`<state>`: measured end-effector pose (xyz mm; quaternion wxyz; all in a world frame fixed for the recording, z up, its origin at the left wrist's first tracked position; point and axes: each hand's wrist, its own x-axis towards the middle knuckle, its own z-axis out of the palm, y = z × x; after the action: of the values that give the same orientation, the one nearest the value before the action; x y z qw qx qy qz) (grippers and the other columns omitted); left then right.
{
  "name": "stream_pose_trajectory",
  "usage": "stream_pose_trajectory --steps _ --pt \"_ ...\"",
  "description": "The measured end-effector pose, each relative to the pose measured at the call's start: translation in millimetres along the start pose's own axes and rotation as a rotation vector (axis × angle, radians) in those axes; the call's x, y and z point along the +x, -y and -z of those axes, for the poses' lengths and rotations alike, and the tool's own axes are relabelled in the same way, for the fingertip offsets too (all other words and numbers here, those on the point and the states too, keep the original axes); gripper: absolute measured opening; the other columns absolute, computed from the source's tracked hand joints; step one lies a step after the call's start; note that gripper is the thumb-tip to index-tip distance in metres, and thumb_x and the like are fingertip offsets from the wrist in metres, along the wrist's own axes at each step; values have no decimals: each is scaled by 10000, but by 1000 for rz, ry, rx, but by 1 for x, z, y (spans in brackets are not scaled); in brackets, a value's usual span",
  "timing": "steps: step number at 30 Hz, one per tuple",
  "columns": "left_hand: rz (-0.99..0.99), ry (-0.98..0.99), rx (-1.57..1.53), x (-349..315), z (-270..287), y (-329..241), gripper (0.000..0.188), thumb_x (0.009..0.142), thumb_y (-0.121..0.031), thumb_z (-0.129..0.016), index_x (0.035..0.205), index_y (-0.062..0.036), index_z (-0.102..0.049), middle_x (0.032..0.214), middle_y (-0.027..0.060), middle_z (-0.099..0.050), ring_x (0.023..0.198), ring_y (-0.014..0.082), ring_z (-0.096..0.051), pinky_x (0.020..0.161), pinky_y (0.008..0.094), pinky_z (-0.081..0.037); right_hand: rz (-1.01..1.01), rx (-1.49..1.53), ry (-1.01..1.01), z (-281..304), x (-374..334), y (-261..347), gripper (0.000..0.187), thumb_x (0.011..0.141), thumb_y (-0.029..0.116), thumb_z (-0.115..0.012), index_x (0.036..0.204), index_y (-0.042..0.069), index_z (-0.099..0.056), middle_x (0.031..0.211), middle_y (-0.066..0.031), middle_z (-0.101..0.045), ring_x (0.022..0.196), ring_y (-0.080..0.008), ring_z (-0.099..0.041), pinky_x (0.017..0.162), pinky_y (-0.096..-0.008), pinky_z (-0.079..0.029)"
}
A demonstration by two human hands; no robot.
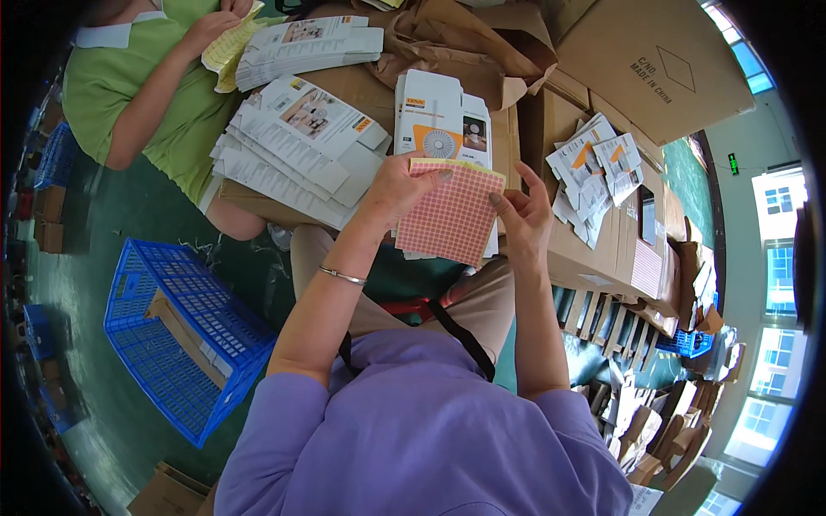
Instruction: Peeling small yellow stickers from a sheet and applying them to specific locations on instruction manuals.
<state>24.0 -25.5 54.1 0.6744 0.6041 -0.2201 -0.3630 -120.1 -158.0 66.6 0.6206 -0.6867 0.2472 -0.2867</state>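
Observation:
A sheet of small round pink stickers (449, 215) with a yellowish top edge is held up in front of me. My left hand (397, 191) grips its upper left part, thumb on the front and fingers behind. At the right edge, my right hand (526, 215) has its thumb against the sheet, with the index finger raised and the other fingers curled and partly hidden. Behind the sheet lies a stack of flat printed cartons (430, 95) picturing a fan; the sheet covers its lower part.
Fanned piles of flat cartons (310, 142) lie to the left, with brown paper (465, 43) at the back. Loose printed cartons (594, 168) and a phone (647, 215) rest on boxes to the right. A blue crate (185, 335) stands on the floor. Opposite left, a co-worker (138, 95) handles a yellow sheet.

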Motion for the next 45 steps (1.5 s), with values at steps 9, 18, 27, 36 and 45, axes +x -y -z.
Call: stream_pose_trajectory --steps 9,18,27,36,45 --pt "-67 78 -169 -1 -4 5 360 792 -36 -699 1141 -55 -612 1034 77 -642 910 129 -619 772 234 -523 -52 207 46 6 1 -9 457 815 -18 -648 1252 0 -513 862 -88 -665 788 -113 -606 702 -239 -476" --pt "-142 -99 -17 -23 -7 -10 592 809 -73 -696 1340 -82 -435 1067 103 -633 877 111 -623 749 242 -517 -58 327 -18 15 -2 -11 484 813 -58 -617 1279 12 -509 913 -93 -667 788 -111 -616 716 -243 -498" --pt "-338 42 -7 -29 -5 -1 414 820 -44 -679 1216 -45 -558 935 49 -663 861 90 -608 748 214 -500 -57 294 56 15 -8 2 378 804 -62 -634 1176 -33 -576 970 -97 -657 861 -122 -616 800 -246 -500" --pt "-234 70 172 -44 -3 -8 338 769 -19 -696 1097 -23 -614 874 40 -666 729 78 -611 654 204 -488 -89 206 90 26 -12 13 345 788 -54 -659 1126 -44 -592 946 -76 -650 829 -105 -609 766 -223 -501" --pt "-242 67 111 -46 -4 -11 376 796 -17 -652 1167 -47 -598 802 30 -666 676 55 -587 619 204 -474 -149 135 211 24 -22 26 416 763 -44 -686 1168 -26 -591 1008 -99 -661 875 -138 -624 821 -253 -496"
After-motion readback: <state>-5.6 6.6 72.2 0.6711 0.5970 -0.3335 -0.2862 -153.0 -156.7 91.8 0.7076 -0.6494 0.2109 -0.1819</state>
